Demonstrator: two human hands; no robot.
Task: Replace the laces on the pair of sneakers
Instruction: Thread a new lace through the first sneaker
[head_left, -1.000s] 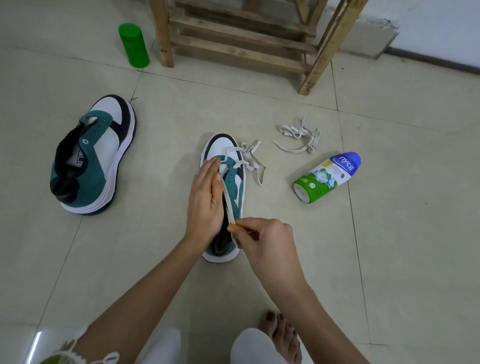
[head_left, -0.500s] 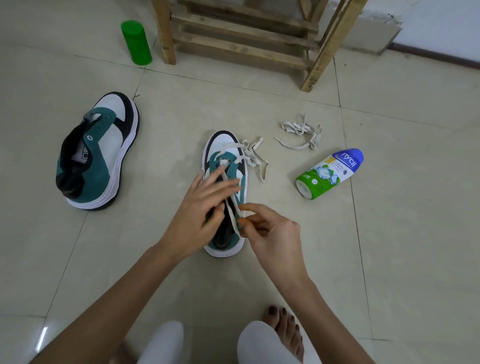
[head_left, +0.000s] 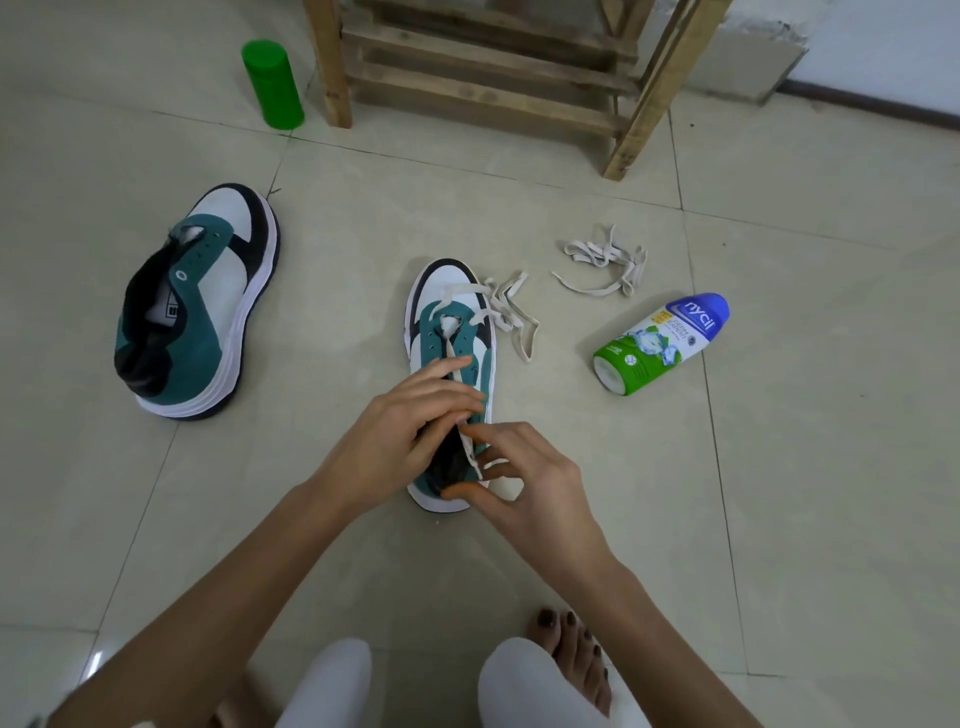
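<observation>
Your hands meet over the teal, white and black sneaker (head_left: 451, 306) that stands on the pale tiled floor (head_left: 779, 519) right in front of you, toe pointing away. Your left hand (head_left: 410, 415) lies across the middle of the shoe, fingers nearly straight, over the flat beige lace (head_left: 501, 306). That lace runs from the eyelets near the toe down along the tongue and comes out between your two hands. Your right hand (head_left: 524, 478) is at the heel with fingers loosely bent and thumb held apart. Its index fingertip touches the lace, but you cannot tell whether it really pinches it. The rest of the lace lies heaped just right of the toe. The second matching sneaker (head_left: 208, 306) stands well off to the left, unlaced. A loose bundle of beige lace (head_left: 602, 260) lies farther right, near a green-and-white bottle with a blue cap (head_left: 660, 343) on its side.
</observation>
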